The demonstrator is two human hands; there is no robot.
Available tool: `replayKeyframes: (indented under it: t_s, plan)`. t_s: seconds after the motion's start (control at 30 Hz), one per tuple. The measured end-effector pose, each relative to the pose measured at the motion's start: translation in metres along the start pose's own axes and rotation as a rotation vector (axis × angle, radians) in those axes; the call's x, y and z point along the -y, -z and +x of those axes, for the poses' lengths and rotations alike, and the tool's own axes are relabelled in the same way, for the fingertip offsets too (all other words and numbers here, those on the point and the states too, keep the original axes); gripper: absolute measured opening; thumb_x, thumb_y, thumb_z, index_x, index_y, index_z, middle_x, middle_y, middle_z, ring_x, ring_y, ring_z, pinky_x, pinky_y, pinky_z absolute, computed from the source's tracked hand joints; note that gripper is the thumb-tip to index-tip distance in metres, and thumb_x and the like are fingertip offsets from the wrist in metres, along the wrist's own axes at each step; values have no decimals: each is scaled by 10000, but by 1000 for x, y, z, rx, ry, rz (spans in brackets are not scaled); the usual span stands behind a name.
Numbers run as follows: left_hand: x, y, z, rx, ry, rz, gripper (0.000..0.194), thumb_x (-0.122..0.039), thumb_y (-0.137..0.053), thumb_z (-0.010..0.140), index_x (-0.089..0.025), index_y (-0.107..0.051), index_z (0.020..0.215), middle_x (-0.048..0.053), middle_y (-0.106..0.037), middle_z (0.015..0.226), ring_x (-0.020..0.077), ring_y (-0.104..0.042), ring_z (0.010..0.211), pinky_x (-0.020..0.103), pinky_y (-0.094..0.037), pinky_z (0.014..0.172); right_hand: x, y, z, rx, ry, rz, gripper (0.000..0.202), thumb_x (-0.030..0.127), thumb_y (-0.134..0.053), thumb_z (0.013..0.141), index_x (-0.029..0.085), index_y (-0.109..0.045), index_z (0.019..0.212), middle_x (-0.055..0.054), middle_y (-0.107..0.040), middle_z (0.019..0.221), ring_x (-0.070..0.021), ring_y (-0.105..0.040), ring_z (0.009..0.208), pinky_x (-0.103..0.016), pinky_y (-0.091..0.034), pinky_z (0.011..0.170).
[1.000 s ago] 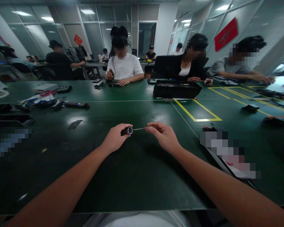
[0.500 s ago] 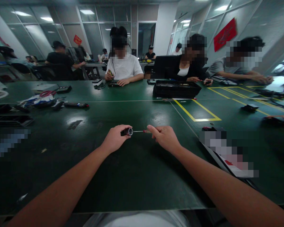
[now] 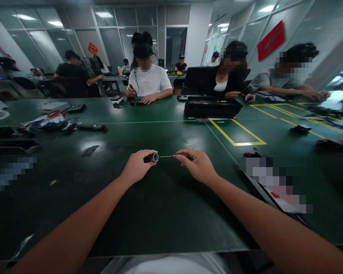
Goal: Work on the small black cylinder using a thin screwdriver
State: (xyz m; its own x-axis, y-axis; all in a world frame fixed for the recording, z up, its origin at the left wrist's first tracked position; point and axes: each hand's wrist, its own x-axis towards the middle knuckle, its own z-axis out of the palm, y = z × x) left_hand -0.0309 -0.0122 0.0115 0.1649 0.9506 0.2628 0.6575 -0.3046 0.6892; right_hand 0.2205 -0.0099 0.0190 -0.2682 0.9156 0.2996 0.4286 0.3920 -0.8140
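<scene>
Above the green tabletop, my left hand (image 3: 137,165) is closed around a short black flashlight-like tube (image 3: 150,158). A bright silvery ring rims the tube's end, which points to the right. My right hand (image 3: 196,163) grips a small screwdriver (image 3: 166,156) by its reddish handle, thumb pressed along it. The thin metal shaft runs left to the tube's rimmed end. Whether the tip touches the rim or sits inside it, I cannot tell.
The green table (image 3: 165,213) spreads beneath both arms. Across it stands a long black tray (image 3: 213,108). Gloves and tools (image 3: 50,121) are heaped at left, near a dark pen-like tool (image 3: 92,127). A blurred-out device (image 3: 274,186) lies right of my right forearm. Several people sit opposite.
My right hand has turned slightly, and its fingers now cover more of the screwdriver handle. The tube and both hands have shifted a little left and up in view.
</scene>
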Motion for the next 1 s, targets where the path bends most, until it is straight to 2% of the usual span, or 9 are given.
replayKeyframes:
  t_s: [0.2,0.3,0.43,0.5,0.63,0.73,0.9,1.0]
  plan:
    - [-2,-5,-1,20,-3,9,390,-158,-737,775,-260,-723,1151,53,-718,1129,245,-648,1041,423,-485,971,0,-4,-2,7,48,71,221,365,-579,925,285,-712,1082,-20,-727,888,-191,-636,719,-328,-439,673]
    - [-1,-8,-1,29,-1,21,397,-169,-744,776,-265,-720,1160,56,-715,1136,252,-646,1042,429,-485,962,3,-6,-4,16,35,77,258,441,-541,951,282,-701,1077,-15,-693,815,-187,-600,694,-320,-412,652]
    - [1,-9,-2,22,-16,23,400,-188,-748,785,-274,-714,1175,49,-712,1141,246,-641,1040,417,-484,953,7,-8,-4,6,15,30,386,480,-422,997,257,-733,944,-14,-646,703,-173,-568,631,-317,-385,628]
    - [0,-9,-3,14,-25,30,403,-192,-750,788,-276,-712,1181,48,-712,1132,243,-639,1030,412,-484,941,7,-8,-4,-11,-2,8,361,453,-434,992,255,-734,959,-19,-664,732,-174,-569,630,-318,-384,627]
    - [-3,-8,-4,37,-32,63,404,-182,-752,781,-280,-719,1172,47,-720,1089,248,-635,990,414,-483,901,5,-8,-5,-10,-15,80,258,402,-518,955,271,-668,1120,-17,-678,796,-181,-565,638,-318,-387,615]
    - [-7,-8,-5,44,-26,53,406,-170,-750,776,-277,-721,1166,48,-720,1088,250,-634,989,415,-482,905,4,-7,-6,6,29,125,214,360,-558,933,272,-622,1117,-11,-651,808,-191,-576,707,-324,-408,658]
    - [-14,-9,-6,66,-1,34,398,-162,-762,761,-268,-734,1144,52,-725,1068,259,-646,985,434,-480,943,7,-6,-7,-10,-1,67,246,408,-450,991,262,-638,1052,-15,-653,826,-175,-572,677,-322,-396,637]
    - [-14,-11,-5,81,-16,46,398,-159,-767,758,-266,-735,1140,47,-732,1058,261,-645,994,444,-471,962,8,-7,-7,-37,-34,56,237,396,-437,993,261,-610,1083,-8,-651,803,-163,-545,623,-318,-379,602]
